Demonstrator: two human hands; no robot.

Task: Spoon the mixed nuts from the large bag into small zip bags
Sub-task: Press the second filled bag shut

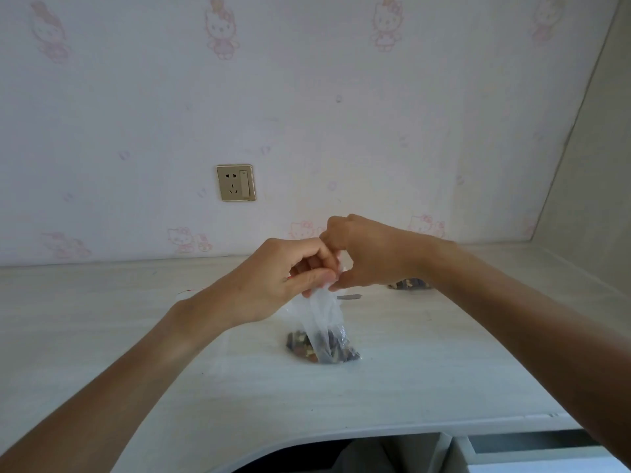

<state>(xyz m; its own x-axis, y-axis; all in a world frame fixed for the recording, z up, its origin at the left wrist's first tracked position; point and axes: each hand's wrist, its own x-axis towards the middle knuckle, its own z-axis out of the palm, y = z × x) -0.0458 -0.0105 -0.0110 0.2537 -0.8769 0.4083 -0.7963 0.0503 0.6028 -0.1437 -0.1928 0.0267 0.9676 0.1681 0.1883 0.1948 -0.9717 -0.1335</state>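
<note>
A small clear zip bag (324, 322) stands on the pale desk (409, 370), with mixed nuts (322, 348) gathered in its bottom. My left hand (283, 278) pinches the bag's top edge from the left. Touching it, my right hand (362, 254) pinches the same top edge from the right. Behind my right wrist lies a heap of nuts (408, 284), apparently the large bag, mostly hidden. A grey handle end, probably the spoon (350, 297), pokes out beside the small bag.
Flat clear plastic with a red strip (191, 291) lies on the desk at the left, behind my left forearm. A wall socket (236, 183) sits above the desk. The desk's curved front edge (307, 438) runs along the bottom, with a drawer (532, 452) below right.
</note>
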